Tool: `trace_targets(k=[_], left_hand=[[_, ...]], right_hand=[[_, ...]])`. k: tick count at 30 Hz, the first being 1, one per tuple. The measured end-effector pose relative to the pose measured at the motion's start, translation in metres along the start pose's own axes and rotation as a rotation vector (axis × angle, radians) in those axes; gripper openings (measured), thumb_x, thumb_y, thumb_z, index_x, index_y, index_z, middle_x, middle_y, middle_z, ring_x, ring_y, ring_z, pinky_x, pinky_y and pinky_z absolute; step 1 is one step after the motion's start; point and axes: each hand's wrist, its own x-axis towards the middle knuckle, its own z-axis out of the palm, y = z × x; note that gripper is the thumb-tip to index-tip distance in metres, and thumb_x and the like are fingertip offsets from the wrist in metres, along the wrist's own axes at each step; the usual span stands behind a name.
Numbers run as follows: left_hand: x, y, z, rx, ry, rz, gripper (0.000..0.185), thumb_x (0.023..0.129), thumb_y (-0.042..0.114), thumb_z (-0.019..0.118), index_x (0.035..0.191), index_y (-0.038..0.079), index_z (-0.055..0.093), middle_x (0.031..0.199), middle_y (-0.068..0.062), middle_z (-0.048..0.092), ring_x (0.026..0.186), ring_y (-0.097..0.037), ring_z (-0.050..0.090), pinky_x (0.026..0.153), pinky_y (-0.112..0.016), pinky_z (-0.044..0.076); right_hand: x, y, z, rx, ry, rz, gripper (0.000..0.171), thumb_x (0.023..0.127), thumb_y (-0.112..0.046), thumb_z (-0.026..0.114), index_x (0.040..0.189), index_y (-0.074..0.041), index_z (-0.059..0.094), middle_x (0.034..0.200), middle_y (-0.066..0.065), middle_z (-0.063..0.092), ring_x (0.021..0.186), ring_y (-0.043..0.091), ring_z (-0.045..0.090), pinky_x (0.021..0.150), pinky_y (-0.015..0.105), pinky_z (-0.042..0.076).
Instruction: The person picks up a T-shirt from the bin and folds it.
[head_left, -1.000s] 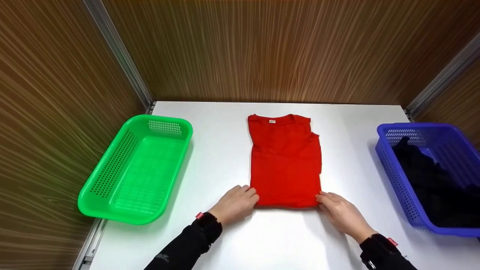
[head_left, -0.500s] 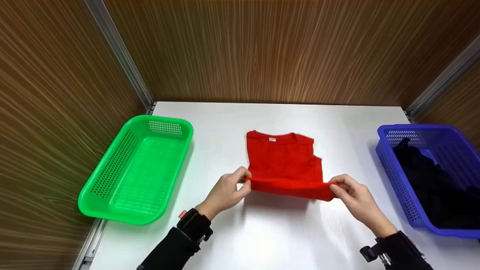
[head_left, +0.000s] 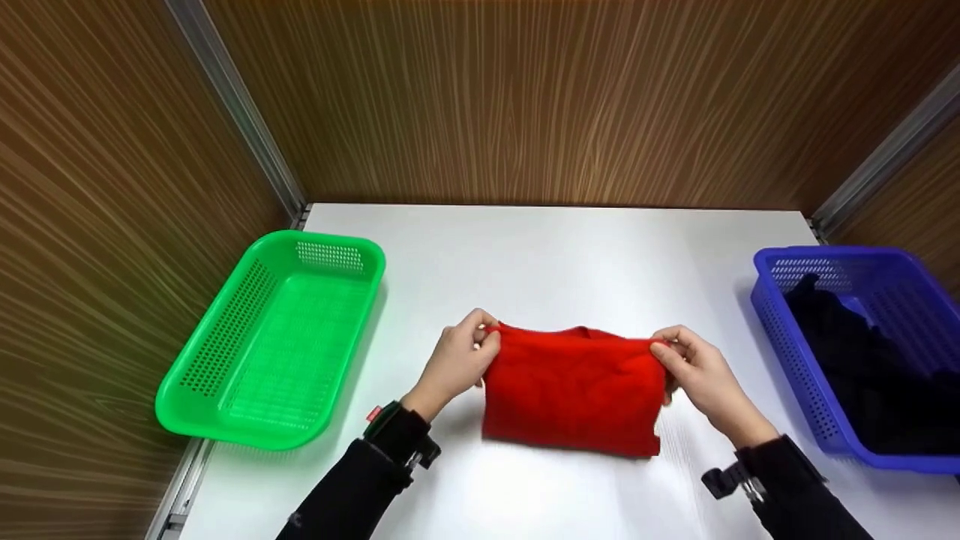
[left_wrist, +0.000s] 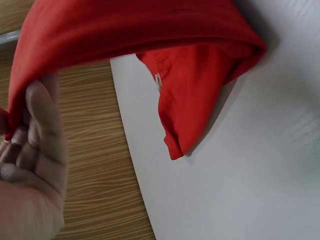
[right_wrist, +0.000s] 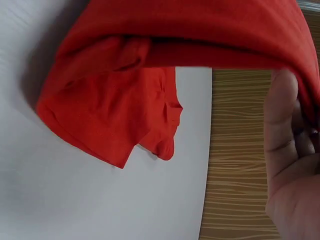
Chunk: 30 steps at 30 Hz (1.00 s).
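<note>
Red shirt (head_left: pixel 574 390): folded into a narrow bundle, now doubled over itself, at 6 o'clock on the white table (head_left: pixel 555 247); upper edge lifted, lower fold resting on the surface.
Left hand (head_left: pixel 456 361): pinching the shirt's upper left corner at 9 o'clock of the cloth, fingers curled round the hem, thumb (left_wrist: pixel 42 112) pressed to the fabric in the wrist view.
Right hand (head_left: pixel 694 371): pinching the upper right corner at 3 o'clock of the cloth, fingers curled tight on the edge.
Done, judging by the lie of things: sleeves tucked in, long fold made, half-fold under way.
Left, as a judgement: laying the raised edge flat, then moving the bundle off the table centre.
Green basket (head_left: pixel 225 390): at 9 o'clock, nothing showing inside.
Blue basket (head_left: pixel 795 352): at 3 o'clock, holding dark clothes (head_left: pixel 862 360).
</note>
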Motion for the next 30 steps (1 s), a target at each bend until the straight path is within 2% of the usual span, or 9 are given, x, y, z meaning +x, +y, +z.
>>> trace_targets(k=[3, 8, 11, 14, 18, 22, 26, 28, 30], left_hand=[[0.015, -0.006, 0.006, 0.149, 0.080, -0.033, 0.011, 0.100, 0.015, 0.056, 0.105, 0.012, 0.065, 0.066, 0.005, 0.054, 0.049, -0.009, 0.046, 0.050, -0.023, 0.041], [0.037, -0.020, 0.017, 0.286, 0.122, -0.094, 0.013, 0.102, 0.017, 0.058, 0.111, 0.012, 0.066, 0.077, 0.001, 0.061, 0.063, -0.015, 0.054, 0.062, -0.030, 0.044], [0.047, -0.031, 0.026, 0.332, 0.112, -0.162, 0.021, 0.102, 0.020, 0.058, 0.120, 0.011, 0.063, 0.098, -0.005, 0.067, 0.086, -0.025, 0.064, 0.075, -0.038, 0.052], [0.048, -0.042, 0.034, 0.378, 0.062, -0.282, 0.036, 0.103, 0.026, 0.059, 0.134, 0.009, 0.057, 0.126, -0.013, 0.060, 0.112, -0.037, 0.058, 0.092, -0.047, 0.051], [0.044, -0.054, 0.043, 0.417, -0.007, -0.455, 0.055, 0.101, 0.037, 0.061, 0.144, 0.005, 0.048, 0.140, -0.020, 0.050, 0.123, -0.044, 0.052, 0.099, -0.051, 0.048], [0.042, -0.063, 0.048, 0.352, -0.016, -0.517, 0.053, 0.101, 0.032, 0.064, 0.137, -0.002, 0.048, 0.130, -0.024, 0.060, 0.116, -0.041, 0.061, 0.098, -0.049, 0.050], [0.044, -0.069, 0.049, 0.307, -0.003, -0.506, 0.024, 0.099, 0.018, 0.064, 0.113, 0.000, 0.059, 0.106, -0.016, 0.068, 0.096, -0.029, 0.065, 0.085, -0.041, 0.053], [0.044, -0.071, 0.049, 0.329, 0.008, -0.504, 0.009, 0.097, 0.011, 0.062, 0.094, 0.003, 0.059, 0.087, -0.009, 0.062, 0.080, -0.024, 0.059, 0.072, -0.037, 0.049], [0.045, -0.073, 0.048, 0.349, 0.026, -0.508, 0.014, 0.094, 0.007, 0.059, 0.081, 0.007, 0.053, 0.076, -0.005, 0.050, 0.072, -0.022, 0.050, 0.065, -0.035, 0.040]], right_hand=[[0.021, 0.007, 0.003, -0.090, 0.057, 0.016, 0.028, 0.103, -0.019, 0.062, 0.117, 0.006, 0.059, 0.071, 0.004, 0.060, 0.052, 0.018, 0.057, 0.052, 0.036, 0.054], [0.053, 0.026, 0.012, -0.321, 0.118, -0.010, 0.021, 0.103, -0.016, 0.061, 0.114, 0.002, 0.063, 0.077, 0.010, 0.067, 0.065, 0.024, 0.063, 0.063, 0.034, 0.056], [0.063, 0.040, 0.016, -0.446, 0.134, -0.024, 0.025, 0.104, -0.015, 0.059, 0.122, 0.002, 0.061, 0.097, 0.020, 0.072, 0.086, 0.034, 0.069, 0.077, 0.041, 0.057], [0.067, 0.055, 0.020, -0.529, 0.120, 0.024, 0.039, 0.104, -0.017, 0.057, 0.136, 0.005, 0.052, 0.116, 0.028, 0.067, 0.106, 0.043, 0.065, 0.090, 0.050, 0.052], [0.066, 0.066, 0.030, -0.589, 0.091, 0.141, 0.059, 0.104, -0.032, 0.059, 0.139, 0.014, 0.045, 0.120, 0.035, 0.061, 0.110, 0.047, 0.061, 0.096, 0.055, 0.048], [0.068, 0.066, 0.042, -0.548, 0.066, 0.233, 0.057, 0.102, -0.035, 0.061, 0.126, 0.016, 0.052, 0.117, 0.035, 0.061, 0.104, 0.044, 0.059, 0.095, 0.052, 0.047], [0.070, 0.066, 0.046, -0.442, 0.077, 0.310, 0.035, 0.103, -0.023, 0.059, 0.113, 0.009, 0.053, 0.110, 0.026, 0.058, 0.097, 0.036, 0.053, 0.088, 0.043, 0.044], [0.070, 0.066, 0.044, -0.420, 0.087, 0.329, 0.027, 0.104, -0.019, 0.056, 0.108, 0.007, 0.053, 0.105, 0.022, 0.056, 0.095, 0.033, 0.051, 0.084, 0.040, 0.042], [0.070, 0.067, 0.042, -0.415, 0.097, 0.332, 0.024, 0.105, -0.018, 0.055, 0.104, 0.005, 0.053, 0.100, 0.019, 0.055, 0.093, 0.032, 0.050, 0.081, 0.037, 0.041]])
